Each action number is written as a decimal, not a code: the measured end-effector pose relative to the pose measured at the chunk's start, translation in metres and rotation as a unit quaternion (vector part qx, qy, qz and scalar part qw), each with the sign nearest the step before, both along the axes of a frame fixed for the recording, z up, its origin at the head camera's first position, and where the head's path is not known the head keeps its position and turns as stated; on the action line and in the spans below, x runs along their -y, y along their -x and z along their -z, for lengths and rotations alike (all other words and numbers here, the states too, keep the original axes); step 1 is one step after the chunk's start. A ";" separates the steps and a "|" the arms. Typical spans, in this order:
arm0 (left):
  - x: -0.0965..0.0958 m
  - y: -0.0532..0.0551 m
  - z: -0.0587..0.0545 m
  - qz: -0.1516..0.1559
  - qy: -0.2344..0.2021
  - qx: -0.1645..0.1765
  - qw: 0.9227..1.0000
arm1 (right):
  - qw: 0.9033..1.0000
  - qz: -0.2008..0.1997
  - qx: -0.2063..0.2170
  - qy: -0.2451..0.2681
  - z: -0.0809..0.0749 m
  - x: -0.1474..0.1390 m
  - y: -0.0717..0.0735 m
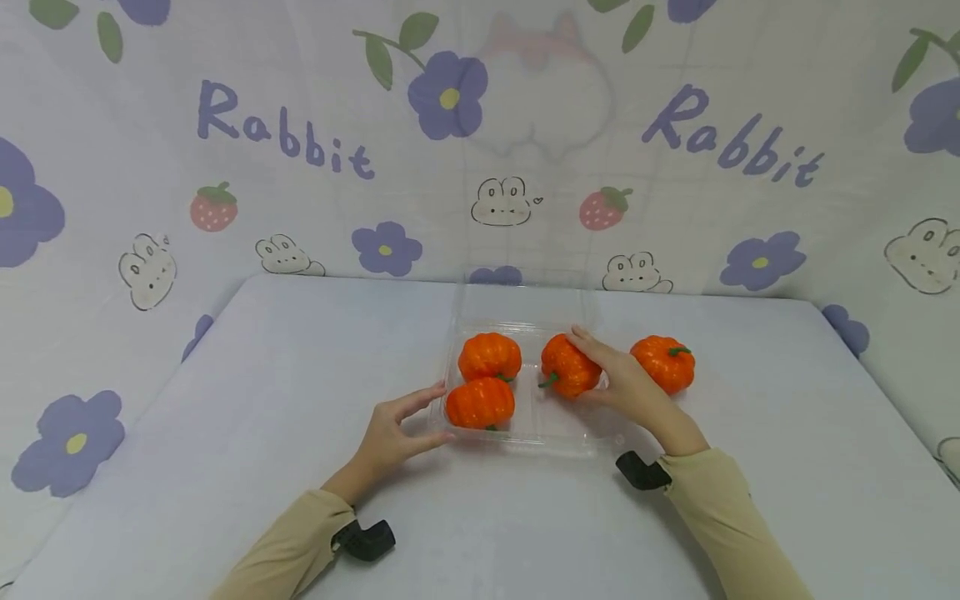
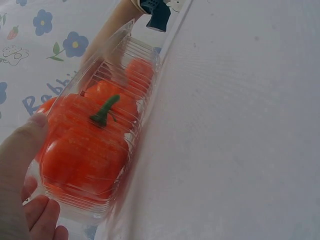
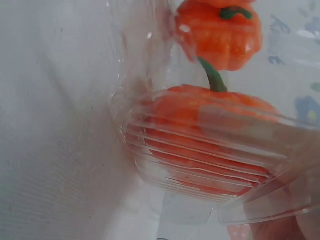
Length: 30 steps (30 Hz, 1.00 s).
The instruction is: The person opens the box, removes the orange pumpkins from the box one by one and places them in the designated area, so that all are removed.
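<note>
A clear plastic container (image 1: 536,421) lies in the middle of the table with its hinged lid (image 1: 525,307) folded back. Two orange toy pumpkins (image 1: 490,357) (image 1: 480,405) sit in its left half, one behind the other. My right hand (image 1: 633,387) grips a third pumpkin (image 1: 566,367) inside the right half, its green stem pointing left and toward me. Through the ribbed wall, the right wrist view shows this pumpkin (image 3: 200,135). My left hand (image 1: 390,433) holds the container's left side, its thumb (image 2: 35,127) up at the rim in the left wrist view.
Another orange pumpkin (image 1: 667,367) rests on the white table (image 1: 300,358) right of the container, partly behind my right hand. A printed curtain (image 1: 300,200) stands behind the table. Black wrist mounts (image 1: 367,540) stick out from both sleeves.
</note>
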State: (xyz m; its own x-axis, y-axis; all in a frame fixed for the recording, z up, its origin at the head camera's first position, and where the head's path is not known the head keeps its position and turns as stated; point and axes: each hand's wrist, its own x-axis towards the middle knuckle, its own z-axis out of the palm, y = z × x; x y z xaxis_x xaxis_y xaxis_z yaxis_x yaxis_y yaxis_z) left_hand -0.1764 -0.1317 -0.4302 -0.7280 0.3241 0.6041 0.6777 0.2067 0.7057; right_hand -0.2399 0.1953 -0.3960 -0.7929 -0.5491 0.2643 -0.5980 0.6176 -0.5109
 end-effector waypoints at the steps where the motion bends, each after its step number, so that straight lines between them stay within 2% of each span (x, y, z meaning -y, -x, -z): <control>1: 0.000 0.000 0.000 0.001 -0.001 0.001 1.000 | 1.000 -0.001 -0.009 -0.002 0.000 0.000 0.000; 11: 0.000 0.001 -0.001 0.002 0.003 -0.003 1.000 | 0.998 0.016 -0.066 -0.008 0.004 0.000 0.001; 21: 0.000 0.001 -0.001 0.002 0.001 -0.007 1.000 | 0.997 0.049 -0.057 -0.012 0.002 0.000 0.000; 26: 0.000 0.001 0.000 0.001 0.000 -0.003 1.000 | 0.996 0.059 -0.057 0.025 0.002 -0.004 0.001; 30: 0.000 0.001 0.000 0.000 0.002 -0.007 1.000 | 0.993 0.065 -0.033 0.091 0.001 -0.005 0.000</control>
State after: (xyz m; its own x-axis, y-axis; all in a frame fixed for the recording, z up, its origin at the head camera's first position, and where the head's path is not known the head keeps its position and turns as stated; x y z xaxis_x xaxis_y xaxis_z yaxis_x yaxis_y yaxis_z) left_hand -0.1773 -0.1317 -0.4300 -0.7189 0.3271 0.6133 0.6881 0.2096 0.6947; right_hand -0.2403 0.2008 -0.3969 -0.8312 -0.3826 0.4034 -0.5557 0.5924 -0.5833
